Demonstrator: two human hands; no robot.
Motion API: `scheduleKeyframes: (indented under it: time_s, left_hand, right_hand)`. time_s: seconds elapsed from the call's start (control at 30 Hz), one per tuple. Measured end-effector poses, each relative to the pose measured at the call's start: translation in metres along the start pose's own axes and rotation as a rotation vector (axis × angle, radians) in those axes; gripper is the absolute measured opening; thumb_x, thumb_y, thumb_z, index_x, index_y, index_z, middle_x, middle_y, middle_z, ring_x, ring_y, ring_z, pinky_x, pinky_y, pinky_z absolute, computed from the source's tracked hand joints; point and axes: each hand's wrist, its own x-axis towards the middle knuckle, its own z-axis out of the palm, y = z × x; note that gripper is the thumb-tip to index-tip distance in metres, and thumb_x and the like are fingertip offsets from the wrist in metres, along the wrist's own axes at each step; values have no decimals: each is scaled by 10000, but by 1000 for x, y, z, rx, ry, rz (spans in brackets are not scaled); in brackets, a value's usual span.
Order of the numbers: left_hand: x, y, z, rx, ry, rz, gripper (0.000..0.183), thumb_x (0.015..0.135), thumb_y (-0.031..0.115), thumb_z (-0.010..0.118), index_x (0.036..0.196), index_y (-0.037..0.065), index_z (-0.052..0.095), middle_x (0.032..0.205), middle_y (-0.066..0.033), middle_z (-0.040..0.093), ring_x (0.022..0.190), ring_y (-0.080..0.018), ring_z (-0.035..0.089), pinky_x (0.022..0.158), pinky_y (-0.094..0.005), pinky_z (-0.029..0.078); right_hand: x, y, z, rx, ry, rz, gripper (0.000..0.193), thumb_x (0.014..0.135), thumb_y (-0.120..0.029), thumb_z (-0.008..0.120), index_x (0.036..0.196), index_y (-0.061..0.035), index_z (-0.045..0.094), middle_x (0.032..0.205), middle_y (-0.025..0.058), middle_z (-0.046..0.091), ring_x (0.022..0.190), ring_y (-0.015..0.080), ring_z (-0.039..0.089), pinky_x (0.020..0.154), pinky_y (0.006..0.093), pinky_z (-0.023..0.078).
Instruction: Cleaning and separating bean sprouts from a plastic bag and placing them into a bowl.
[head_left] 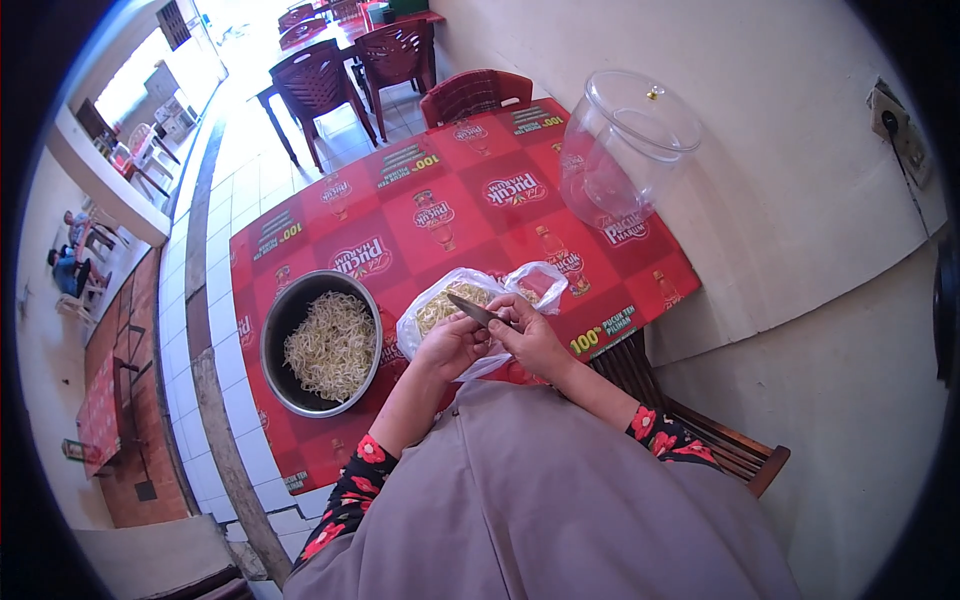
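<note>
- The right grip (530, 342) is closed around the knife (470, 309), which points away from the body (540, 490), maybe to be safe.
- The left grip (448, 346) is curled close by; I cannot tell what it holds.
- The bag (413, 327) of sprouts (452, 298) lies under both, likely for easy reach.
- The pot (270, 355) with more sprouts (332, 350) stands left on the table (390, 205), perhaps to stay near.

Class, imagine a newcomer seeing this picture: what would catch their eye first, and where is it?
Probably the bright red checked table filling the middle, with a deep metal pot of pale sprouts at its left. Next, the knife in the person's right hand, above an open plastic bag near the front edge. A big clear container stands at the right, near the wall.
</note>
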Motion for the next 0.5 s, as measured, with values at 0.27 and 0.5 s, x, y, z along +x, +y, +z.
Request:
scheduleKeyframes:
  time_s: [0.27, 0.5]
  left_hand:
    - [-2, -6, 9, 98, 34, 52, 88, 873, 94, 507, 938, 54, 552, 822, -18, 577, 718, -109, 541, 568, -228, 423]
    - [3, -14, -1, 185, 38, 141, 70, 883, 91, 499, 928, 78, 551, 781, 14, 541, 670, -84, 497, 567, -215, 398]
  right_hand:
    - [-5, 2, 0, 72, 96, 49, 131, 883, -81, 529, 1006, -104, 486, 703, -38, 494, 574, 8, 411, 471, 176, 313]
    - [-3, 12, -3, 30, 117, 43, 130, 868, -73, 540, 989, -75, 492, 736, -5, 546, 687, 48, 501, 602, 208, 397]
